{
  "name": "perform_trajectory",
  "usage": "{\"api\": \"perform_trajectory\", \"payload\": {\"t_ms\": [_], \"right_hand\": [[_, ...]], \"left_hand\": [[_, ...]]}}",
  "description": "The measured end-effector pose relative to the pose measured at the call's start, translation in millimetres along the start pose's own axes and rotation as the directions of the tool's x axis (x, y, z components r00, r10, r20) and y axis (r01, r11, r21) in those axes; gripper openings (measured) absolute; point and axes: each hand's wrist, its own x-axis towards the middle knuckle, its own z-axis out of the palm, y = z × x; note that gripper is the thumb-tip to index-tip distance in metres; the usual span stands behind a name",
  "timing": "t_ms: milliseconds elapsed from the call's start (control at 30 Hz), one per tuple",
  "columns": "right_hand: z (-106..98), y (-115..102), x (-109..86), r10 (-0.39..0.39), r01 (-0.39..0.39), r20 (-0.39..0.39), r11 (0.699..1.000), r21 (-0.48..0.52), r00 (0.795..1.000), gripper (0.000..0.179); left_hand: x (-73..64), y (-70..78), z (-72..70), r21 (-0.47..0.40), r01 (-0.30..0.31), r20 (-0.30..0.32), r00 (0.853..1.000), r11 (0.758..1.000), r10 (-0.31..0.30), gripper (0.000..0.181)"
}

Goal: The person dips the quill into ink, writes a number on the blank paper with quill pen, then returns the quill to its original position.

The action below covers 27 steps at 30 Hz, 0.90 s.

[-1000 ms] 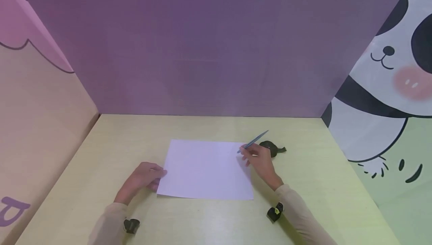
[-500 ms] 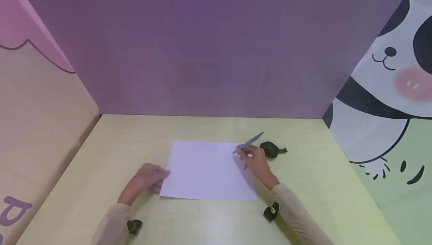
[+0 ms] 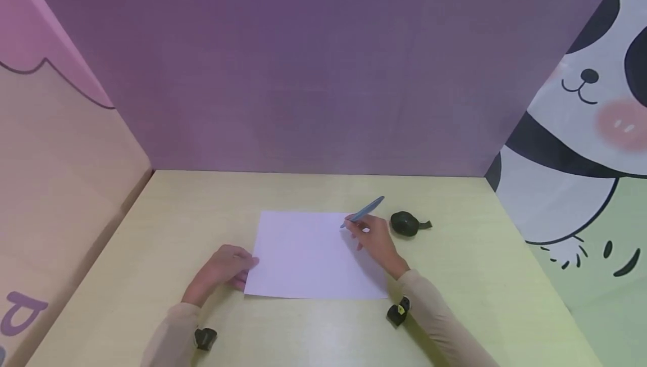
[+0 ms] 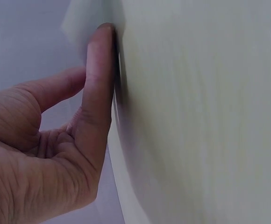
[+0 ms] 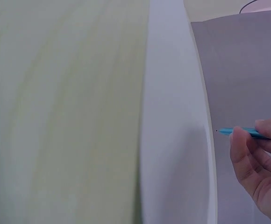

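In the head view, a blank white sheet of paper [image 3: 308, 257] lies on the pale wooden table. My left hand [image 3: 226, 268] pinches its left edge, thumb on top and fingers at the side. The left wrist view shows that hand [image 4: 65, 135] close up, with a pale corner of the sheet [image 4: 82, 25] beyond the fingertips. Above the sheet's upper right part, my right hand [image 3: 375, 240] holds a blue pen [image 3: 370, 207] slantwise, tip down and to the left. In the right wrist view the pen tip [image 5: 224, 131] appears apart from the paper [image 5: 175, 102].
A dark round object with a short tail [image 3: 404, 224] lies right of the sheet, just beyond my right hand. The table [image 3: 475, 288] ends at a purple backdrop [image 3: 313, 75]. Printed panels stand at both sides, one with a panda [image 3: 556, 204].
My right hand has moved left over the sheet with the pen. The sheet and my left hand have shifted slightly right together. The dark round object now shows fully.
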Motion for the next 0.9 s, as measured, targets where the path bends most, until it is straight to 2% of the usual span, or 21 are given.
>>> {"api": "perform_trajectory", "payload": {"t_ms": [500, 900], "right_hand": [[13.7, -4.9, 8.1, 0.005, -0.005, 0.025, 1.0, 0.016, 1.0, 0.017], [21.2, -7.5, 11.5, -0.003, 0.003, 0.027, 1.0, 0.013, 1.0, 0.016]], "left_hand": [[-1.0, 2.5, 2.6, -0.03, 0.004, -0.002, 1.0, 1.0, -0.004, 0.031], [-1.6, 1.5, 6.4, -0.012, 0.024, -0.009, 1.0, 1.0, -0.024, 0.03]]}}
